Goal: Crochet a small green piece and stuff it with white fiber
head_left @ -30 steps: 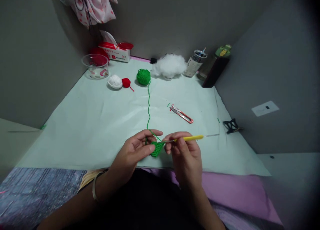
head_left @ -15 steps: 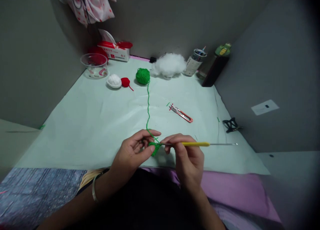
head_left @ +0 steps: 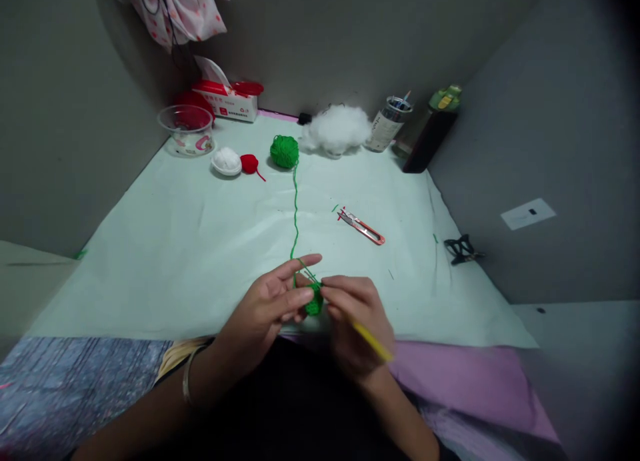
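Near the table's front edge, my left hand (head_left: 270, 301) pinches a small green crocheted piece (head_left: 314, 302) between thumb and fingers, its index finger stretched out with green yarn over it. My right hand (head_left: 360, 321) is closed on a crochet hook with a yellow handle (head_left: 373, 341), which slants down to the right. The hook's tip is at the top of the green piece, too small to make out. A green strand (head_left: 295, 211) runs from my left hand up to the green yarn ball (head_left: 285, 152).
Thread snips (head_left: 361, 226) lie right of the strand. Farther back are a white yarn ball (head_left: 227, 161), a red one (head_left: 249, 163), a clear tub (head_left: 187, 137), a tissue box (head_left: 233, 105), white stuffing (head_left: 337, 131), a can (head_left: 387, 127) and a bottle (head_left: 430, 137). A black clip (head_left: 461, 249) lies right.
The yellow handle has swung from nearly level to slanting down toward the front. My right hand has turned with it, and my left index finger has lifted slightly.
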`<state>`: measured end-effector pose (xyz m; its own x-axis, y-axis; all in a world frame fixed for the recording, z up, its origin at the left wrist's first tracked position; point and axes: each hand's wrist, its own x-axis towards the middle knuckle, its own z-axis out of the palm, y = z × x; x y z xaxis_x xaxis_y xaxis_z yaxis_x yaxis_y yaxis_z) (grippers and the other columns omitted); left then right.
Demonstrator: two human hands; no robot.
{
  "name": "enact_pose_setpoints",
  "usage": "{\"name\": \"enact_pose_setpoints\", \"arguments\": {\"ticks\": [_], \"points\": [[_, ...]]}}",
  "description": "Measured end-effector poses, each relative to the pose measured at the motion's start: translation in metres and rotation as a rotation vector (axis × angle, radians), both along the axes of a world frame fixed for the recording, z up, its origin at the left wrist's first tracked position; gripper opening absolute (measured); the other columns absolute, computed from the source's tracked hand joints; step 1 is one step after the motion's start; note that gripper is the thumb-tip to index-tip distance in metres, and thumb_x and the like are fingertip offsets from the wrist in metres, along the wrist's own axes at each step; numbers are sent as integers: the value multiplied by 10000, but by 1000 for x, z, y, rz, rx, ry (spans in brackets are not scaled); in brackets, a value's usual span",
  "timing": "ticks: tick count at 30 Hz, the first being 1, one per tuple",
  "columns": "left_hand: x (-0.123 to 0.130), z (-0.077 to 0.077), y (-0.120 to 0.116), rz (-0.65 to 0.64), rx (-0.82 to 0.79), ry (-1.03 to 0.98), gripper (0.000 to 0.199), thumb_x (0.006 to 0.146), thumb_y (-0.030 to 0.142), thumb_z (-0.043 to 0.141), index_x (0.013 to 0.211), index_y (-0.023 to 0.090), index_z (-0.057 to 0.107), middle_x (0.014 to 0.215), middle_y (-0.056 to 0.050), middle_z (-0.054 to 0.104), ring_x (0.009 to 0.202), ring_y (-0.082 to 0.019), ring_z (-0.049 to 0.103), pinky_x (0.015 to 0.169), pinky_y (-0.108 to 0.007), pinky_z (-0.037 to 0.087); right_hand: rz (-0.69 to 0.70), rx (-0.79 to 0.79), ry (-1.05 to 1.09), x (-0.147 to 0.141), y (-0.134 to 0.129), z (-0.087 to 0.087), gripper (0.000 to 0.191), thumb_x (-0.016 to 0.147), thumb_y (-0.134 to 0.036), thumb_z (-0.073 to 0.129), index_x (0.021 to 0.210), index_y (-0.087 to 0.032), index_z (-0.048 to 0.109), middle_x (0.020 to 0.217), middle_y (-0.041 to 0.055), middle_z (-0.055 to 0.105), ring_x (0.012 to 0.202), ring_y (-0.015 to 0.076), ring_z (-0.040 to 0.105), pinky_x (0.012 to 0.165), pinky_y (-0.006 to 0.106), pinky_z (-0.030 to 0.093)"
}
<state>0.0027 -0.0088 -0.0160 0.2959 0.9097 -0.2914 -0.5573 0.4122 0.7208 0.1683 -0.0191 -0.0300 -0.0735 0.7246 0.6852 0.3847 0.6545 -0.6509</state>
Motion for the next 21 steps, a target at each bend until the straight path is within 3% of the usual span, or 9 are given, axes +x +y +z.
{"name": "enact_pose_setpoints", "arguments": {"ticks": [3,5,9,13,21], "points": [[-5,3,4,61,10,-5,416,807,247,841,1214,181,780,792,5,603,644,-80,461,594,-212,376,82,-199,395,-2,4,8,248,1034,-155,550,1082,-273,763,920,41,742,723,157,651,629,320,554],[-5,3,3,62,73,48,377,819,246,837,1190,199,790,837,-12,637,722,-109,518,675,-232,426,172,-331,529,-3,8,11,197,1032,-188,578,1017,-254,763,896,37,731,689,144,633,607,301,535],[-2,-2,-3,12,153,115,367,850,293,820,1212,243,782,945,-45,689,897,-174,593,839,-293,469,223,-434,576,-5,14,8,146,1014,-269,638,980,-244,778,929,43,743,782,156,657,700,309,555],[-2,-6,-5,20,176,135,346,863,299,806,1205,258,776,1009,-53,702,950,-185,606,865,-304,464,224,-508,571,-4,16,3,163,1022,-322,630,1004,-249,775,1013,53,789,790,156,683,714,309,567],[-5,-7,-3,26,163,168,353,851,297,811,1199,249,778,979,-46,678,903,-174,576,831,-296,451,250,-539,647,-5,17,7,149,1017,-340,639,960,-243,738,920,27,785,693,126,654,679,276,551]]}}
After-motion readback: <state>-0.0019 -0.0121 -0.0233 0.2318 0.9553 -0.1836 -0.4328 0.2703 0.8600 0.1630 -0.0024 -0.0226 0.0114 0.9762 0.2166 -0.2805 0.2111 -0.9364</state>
